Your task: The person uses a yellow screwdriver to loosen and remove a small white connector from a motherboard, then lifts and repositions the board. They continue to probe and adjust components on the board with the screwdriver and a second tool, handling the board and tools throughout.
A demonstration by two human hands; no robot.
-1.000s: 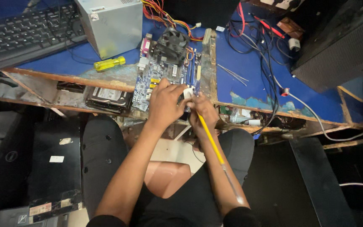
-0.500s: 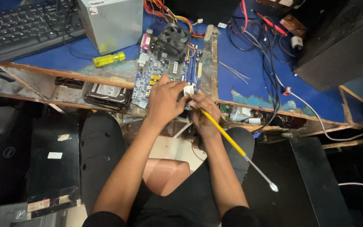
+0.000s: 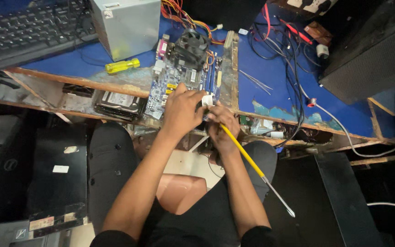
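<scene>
Both hands meet at the near edge of a blue circuit board [image 3: 186, 77] lying on the worn blue table [image 3: 270, 87]. The left hand [image 3: 181, 110] and right hand [image 3: 220, 126] have fingers clamped on a small white plastic connector [image 3: 208, 99]. The right hand also grips a yellow-handled screwdriver [image 3: 252, 164], its thin metal shaft pointing toward 4 o'clock. A stubby yellow screwdriver [image 3: 122, 66] lies at 10 o'clock.

This is a computer repair workshop, shown by the worn blue workbench [image 3: 270, 77] crowded with a bare motherboard [image 3: 184, 75], a loose power supply box [image 3: 126, 25] trailing coloured wires, a hard drive [image 3: 117, 103], a keyboard [image 3: 24, 32], a yellow-handled screwdriver [image 3: 122, 66] and tangled cables [image 3: 293, 59].
</scene>
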